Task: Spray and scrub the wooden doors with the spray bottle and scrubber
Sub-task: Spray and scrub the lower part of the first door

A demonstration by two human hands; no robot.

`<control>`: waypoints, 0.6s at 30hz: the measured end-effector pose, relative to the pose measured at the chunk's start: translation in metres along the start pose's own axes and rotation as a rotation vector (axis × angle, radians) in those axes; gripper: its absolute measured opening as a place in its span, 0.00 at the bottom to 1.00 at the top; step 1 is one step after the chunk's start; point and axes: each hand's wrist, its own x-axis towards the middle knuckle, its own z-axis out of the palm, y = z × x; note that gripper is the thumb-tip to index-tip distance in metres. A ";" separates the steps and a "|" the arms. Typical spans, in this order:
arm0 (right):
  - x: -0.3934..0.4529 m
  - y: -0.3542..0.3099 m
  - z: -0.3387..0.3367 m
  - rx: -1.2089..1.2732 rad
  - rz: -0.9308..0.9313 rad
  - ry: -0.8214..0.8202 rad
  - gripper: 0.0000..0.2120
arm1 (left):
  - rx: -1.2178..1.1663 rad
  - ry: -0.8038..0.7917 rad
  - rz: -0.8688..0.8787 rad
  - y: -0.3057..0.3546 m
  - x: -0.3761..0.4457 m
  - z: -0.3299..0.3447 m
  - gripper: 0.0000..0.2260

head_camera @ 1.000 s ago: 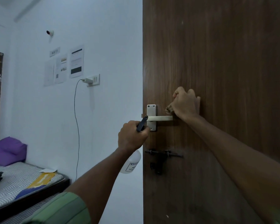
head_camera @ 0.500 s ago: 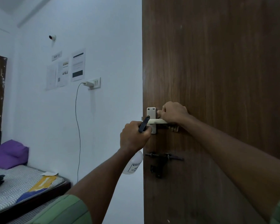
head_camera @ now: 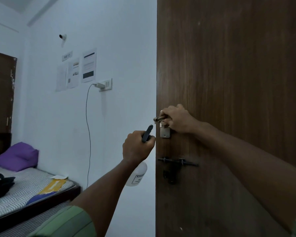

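At the wooden door's (head_camera: 229, 82) left edge, the right hand (head_camera: 176, 119) pinches a brown scrubber (head_camera: 158, 118) over the lever handle plate (head_camera: 164, 132); the left hand (head_camera: 137, 147) grips a white spray bottle (head_camera: 138, 175), contents indiscernible.

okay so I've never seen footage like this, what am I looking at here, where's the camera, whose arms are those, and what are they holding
There is no machine here. The camera sits on a person's head and looks forward and down, so both arms reaching in from the bottom are that person's own.

The left hand grips a white spray bottle by its dark trigger head, with the bottle hanging below the fist. The right hand is at the edge of the brown wooden door, curled round a small brownish scrubber just above the metal handle plate. Lower down is a black sliding bolt.

To the left stands a white wall with papers and a charger in a socket, and a bed with a purple pillow.
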 end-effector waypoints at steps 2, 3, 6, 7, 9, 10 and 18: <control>0.000 0.009 -0.011 -0.026 0.041 0.039 0.10 | -0.013 -0.010 0.003 0.001 0.002 -0.002 0.15; 0.000 0.009 -0.013 -0.079 0.059 0.112 0.11 | -0.017 -0.009 0.010 0.003 0.004 -0.004 0.15; -0.003 -0.001 -0.009 -0.152 0.028 0.434 0.13 | -0.043 0.004 0.008 0.011 0.011 -0.006 0.15; -0.005 -0.005 -0.002 -0.162 -0.055 0.477 0.13 | -0.053 0.012 0.010 0.014 0.013 -0.007 0.16; -0.013 -0.010 0.018 -0.308 -0.310 0.490 0.13 | -0.064 0.034 0.011 0.019 0.015 -0.009 0.18; -0.018 -0.009 0.032 -0.427 -0.429 0.488 0.11 | -0.073 0.045 0.006 0.022 0.016 -0.011 0.19; -0.067 0.026 0.081 -0.719 -0.636 0.341 0.17 | -0.076 -0.049 0.003 0.014 0.013 -0.012 0.18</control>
